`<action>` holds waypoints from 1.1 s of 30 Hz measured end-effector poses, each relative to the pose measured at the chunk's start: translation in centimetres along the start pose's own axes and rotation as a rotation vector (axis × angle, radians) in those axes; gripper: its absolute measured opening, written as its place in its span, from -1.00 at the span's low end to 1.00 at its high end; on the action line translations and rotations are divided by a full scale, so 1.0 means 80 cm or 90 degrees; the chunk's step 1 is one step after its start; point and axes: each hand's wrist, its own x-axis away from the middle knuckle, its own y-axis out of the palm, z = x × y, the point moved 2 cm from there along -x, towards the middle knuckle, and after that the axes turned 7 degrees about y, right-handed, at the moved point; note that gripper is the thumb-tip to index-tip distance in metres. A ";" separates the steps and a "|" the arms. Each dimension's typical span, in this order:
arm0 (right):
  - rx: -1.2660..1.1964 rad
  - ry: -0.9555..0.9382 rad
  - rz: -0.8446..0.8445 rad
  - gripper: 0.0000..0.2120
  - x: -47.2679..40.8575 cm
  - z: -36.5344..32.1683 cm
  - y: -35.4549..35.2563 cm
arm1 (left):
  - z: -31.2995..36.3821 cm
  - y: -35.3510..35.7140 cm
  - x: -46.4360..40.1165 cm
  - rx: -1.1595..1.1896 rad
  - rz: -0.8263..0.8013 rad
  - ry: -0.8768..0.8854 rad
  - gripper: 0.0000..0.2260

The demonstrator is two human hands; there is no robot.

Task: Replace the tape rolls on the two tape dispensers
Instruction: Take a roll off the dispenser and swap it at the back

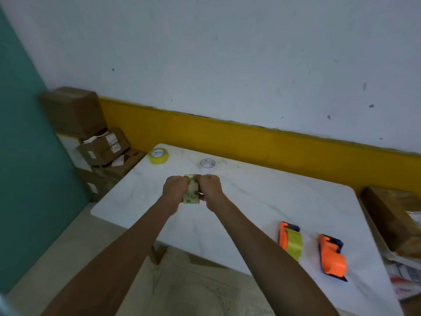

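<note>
Head view: left hand (175, 188) and right hand (210, 187) grip patterned tape roll (192, 195) by its sides; light, stiff, likely sticky-edged.

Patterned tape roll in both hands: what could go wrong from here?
Both the left hand and right hand pinch the patterned tape roll; a loose end might stick to fingers. The orange dispensers lie near the table's front edge, so a reaching arm could knock them off.
</note>
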 end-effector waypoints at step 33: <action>-0.119 0.099 0.069 -0.82 -0.284 -0.040 0.234 | -0.031 -0.097 -0.391 -0.018 -0.182 -0.110 -0.88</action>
